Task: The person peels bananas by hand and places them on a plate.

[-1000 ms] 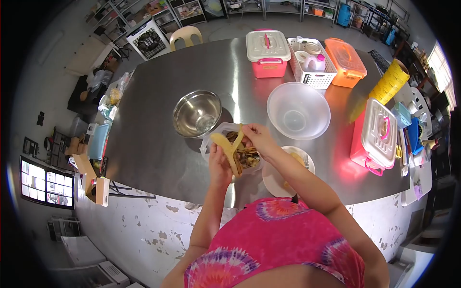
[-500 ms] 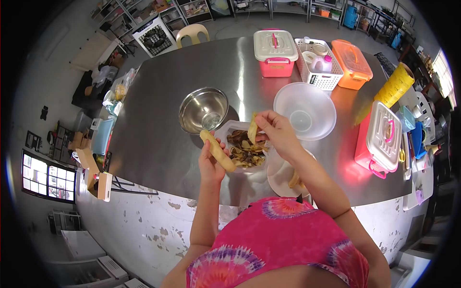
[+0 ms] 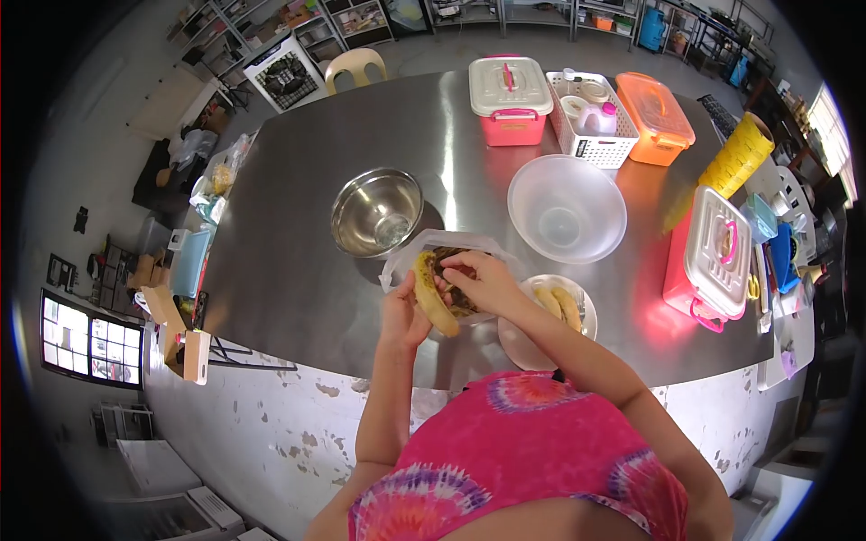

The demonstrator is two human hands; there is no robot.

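Note:
A partly peeled banana (image 3: 434,302) is gripped in my left hand (image 3: 402,311); brown-spotted yellow peel shows on its upper end. My right hand (image 3: 487,284) is closed in a pinch beside the banana's upper part, and whatever its fingertips hold is hidden. Beneath both hands stands a white plastic-lined container (image 3: 492,245) with dark banana peels (image 3: 465,302) in it. Partly under my right forearm, a white plate (image 3: 520,347) carries peeled bananas (image 3: 566,308).
A steel bowl (image 3: 347,216) and a translucent plastic bowl (image 3: 566,221) stand beyond the hands. Farther back are a pink lidded box (image 3: 511,126), a white basket (image 3: 595,151) and an orange box (image 3: 657,122). Another pink box (image 3: 687,270) and a yellow roll (image 3: 738,158) are at the right.
The banana has turned, so spotted peel now shows. My right hand has come down and left, beside the banana; the peel strip it held up is out of sight.

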